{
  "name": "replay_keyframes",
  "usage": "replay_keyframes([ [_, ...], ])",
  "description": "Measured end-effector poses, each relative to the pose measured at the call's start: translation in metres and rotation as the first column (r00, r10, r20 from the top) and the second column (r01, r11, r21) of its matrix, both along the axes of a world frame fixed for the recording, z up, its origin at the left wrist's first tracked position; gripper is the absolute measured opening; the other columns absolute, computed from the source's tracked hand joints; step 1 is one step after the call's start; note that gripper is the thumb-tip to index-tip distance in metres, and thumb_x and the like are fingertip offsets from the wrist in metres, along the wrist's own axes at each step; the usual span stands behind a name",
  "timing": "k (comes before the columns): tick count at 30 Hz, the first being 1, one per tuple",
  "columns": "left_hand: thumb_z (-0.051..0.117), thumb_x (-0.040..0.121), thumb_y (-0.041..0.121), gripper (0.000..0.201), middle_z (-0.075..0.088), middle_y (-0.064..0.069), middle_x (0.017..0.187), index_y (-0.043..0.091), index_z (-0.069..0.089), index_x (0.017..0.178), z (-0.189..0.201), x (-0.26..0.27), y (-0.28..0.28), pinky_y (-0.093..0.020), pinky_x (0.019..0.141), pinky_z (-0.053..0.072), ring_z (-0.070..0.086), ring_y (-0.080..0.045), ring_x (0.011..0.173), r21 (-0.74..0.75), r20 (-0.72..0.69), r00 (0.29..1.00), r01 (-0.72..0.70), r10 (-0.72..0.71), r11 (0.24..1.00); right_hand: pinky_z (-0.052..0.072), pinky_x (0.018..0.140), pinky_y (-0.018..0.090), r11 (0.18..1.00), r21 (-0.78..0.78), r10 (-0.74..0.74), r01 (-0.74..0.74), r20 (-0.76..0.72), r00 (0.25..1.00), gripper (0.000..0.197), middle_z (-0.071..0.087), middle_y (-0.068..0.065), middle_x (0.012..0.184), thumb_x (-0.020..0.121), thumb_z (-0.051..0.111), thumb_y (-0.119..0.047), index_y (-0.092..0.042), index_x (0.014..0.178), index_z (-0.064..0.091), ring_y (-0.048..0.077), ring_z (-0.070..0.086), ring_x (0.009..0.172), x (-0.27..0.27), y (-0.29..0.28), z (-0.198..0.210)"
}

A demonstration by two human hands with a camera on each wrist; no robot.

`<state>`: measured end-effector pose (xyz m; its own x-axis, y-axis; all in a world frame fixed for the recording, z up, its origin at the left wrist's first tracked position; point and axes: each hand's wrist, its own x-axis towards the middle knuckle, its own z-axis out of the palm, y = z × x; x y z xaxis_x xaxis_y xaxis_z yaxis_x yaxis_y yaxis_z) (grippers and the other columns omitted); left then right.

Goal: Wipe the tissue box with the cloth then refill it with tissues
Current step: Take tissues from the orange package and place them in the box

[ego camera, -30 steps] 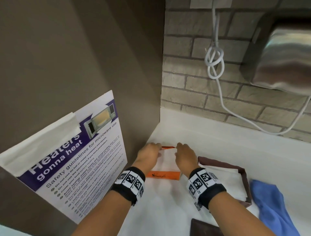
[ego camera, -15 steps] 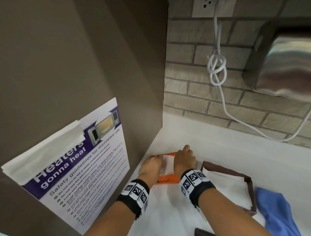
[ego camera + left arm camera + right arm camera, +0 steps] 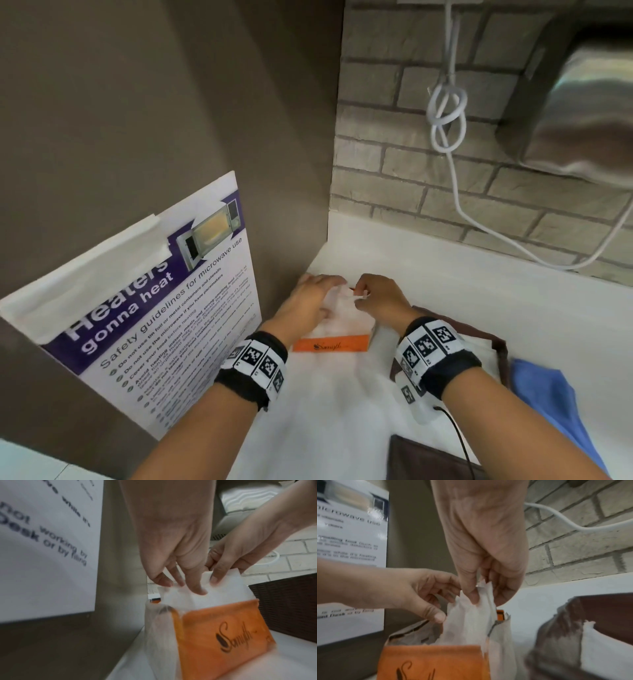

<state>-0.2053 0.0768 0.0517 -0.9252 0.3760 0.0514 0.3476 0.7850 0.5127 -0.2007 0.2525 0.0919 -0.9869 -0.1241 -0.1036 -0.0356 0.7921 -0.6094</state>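
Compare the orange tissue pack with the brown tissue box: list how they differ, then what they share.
The orange tissue pack is soft printed plastic; the brown tissue box is rigid and woven-textured. The left hand and right hand work at the pack, the right pinching its wrapper; the box sits untouched beside it. Both hold white tissues and rest on the white counter.

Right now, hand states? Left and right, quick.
Left hand: open, fingers extended onto the tissues at the top of the orange tissue pack.
Right hand: closed, pinching the white tissue at the pack's top.

White counter (image 3: 513,308): tissue pack (image 3: 331,346), box (image 3: 500,353), cloth (image 3: 548,401).
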Motion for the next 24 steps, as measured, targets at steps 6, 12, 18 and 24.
replay_keyframes([
  [6,0.058,0.093,0.023,0.047,0.059,-0.002,0.123,0.032,0.043,0.136,0.008,-0.005,0.004,-0.03,0.092,0.026,0.038,-0.023,0.116,-0.128,-0.003,0.998,0.067,-0.068,0.989,0.037,0.056,0.015,0.979,-0.191,-0.058,0.071,0.071,0.996,0.023,0.052,-0.012,0.079,0.083,0.059,0.002,-0.02,0.083,0.053,0.015,0.052,0.087,-0.002,0.004,-0.008],
  [12,0.077,0.068,0.052,0.076,0.031,0.003,0.127,0.042,0.041,0.135,0.023,-0.002,-0.002,-0.036,0.094,0.028,0.025,-0.018,0.114,-0.233,-0.041,0.997,0.061,-0.072,0.971,0.036,0.081,0.021,0.99,-0.113,0.103,-0.085,0.167,0.981,0.037,0.053,-0.002,0.109,0.091,0.051,0.0,-0.013,0.125,0.058,0.012,0.049,0.101,-0.003,0.002,-0.004],
  [18,0.052,0.095,0.042,0.035,0.06,-0.008,0.111,0.013,0.057,0.113,0.031,-0.011,-0.009,-0.037,0.088,0.046,0.056,-0.026,0.106,-0.182,0.212,0.977,0.004,0.035,0.983,0.037,0.084,0.021,0.999,-0.046,0.021,-0.013,0.192,0.981,0.03,0.055,0.006,0.127,0.096,0.048,-0.011,-0.008,0.124,0.057,0.022,0.052,0.116,-0.01,0.002,-0.001],
  [24,0.044,0.1,0.031,0.029,0.059,-0.013,0.117,0.009,0.053,0.117,0.02,-0.013,-0.01,-0.044,0.096,0.048,0.057,-0.029,0.107,-0.187,0.234,0.96,-0.112,0.155,0.976,0.04,0.085,0.024,0.998,-0.017,-0.048,0.052,0.218,0.975,0.036,0.053,0.009,0.131,0.096,0.052,-0.024,-0.008,0.128,0.053,0.026,0.052,0.12,-0.013,-0.005,-0.01],
])
